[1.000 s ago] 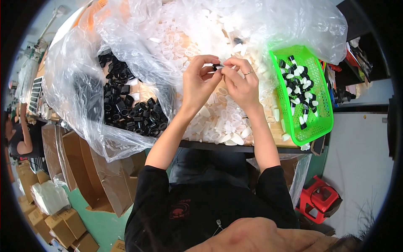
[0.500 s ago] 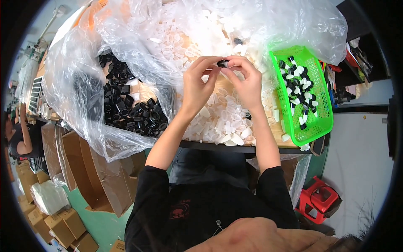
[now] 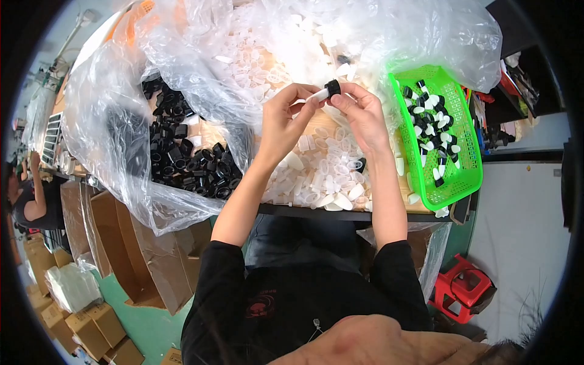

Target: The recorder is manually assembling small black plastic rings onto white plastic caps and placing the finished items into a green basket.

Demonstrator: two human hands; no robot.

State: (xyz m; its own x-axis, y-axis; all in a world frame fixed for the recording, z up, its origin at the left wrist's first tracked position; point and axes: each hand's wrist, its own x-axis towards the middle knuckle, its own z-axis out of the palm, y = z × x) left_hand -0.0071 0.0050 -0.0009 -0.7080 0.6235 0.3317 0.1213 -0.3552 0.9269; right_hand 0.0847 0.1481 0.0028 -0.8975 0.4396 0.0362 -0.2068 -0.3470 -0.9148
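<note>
Moved since prev. frame: the black cap [image 3: 332, 89] has swung up above my fingertips, and the white piece [image 3: 317, 95] at its lower left now shows clearly. Green basket [image 3: 453, 198] unmoved.

Fingers: my left hand [image 3: 283, 117] is pinched on the white piece, thumb vs. fingers; my right hand [image 3: 365, 120] is clamped on the cap's right side. Both pcs meet end to end, held over the tabletop [image 3: 340, 215], well in from its near edge.

Risks, my judgement: if the white piece sits crooked, the cap may jam or work loose; prob. cause, uneven push from my 2 hands. A slip would poss. drop either pc into the clear rings [image 3: 319, 173] nr the near edge, hard to pick out.

Count: cap in hand, 1; white piece in hand, 1; basket at tabletop's right edge, 1; loose black piece [image 3: 360, 165] by my right wrist, 1. Basket contents, clear rings, and black caps [image 3: 201, 167] toward the left edge: many, overlapping, no reliable qty.
</note>
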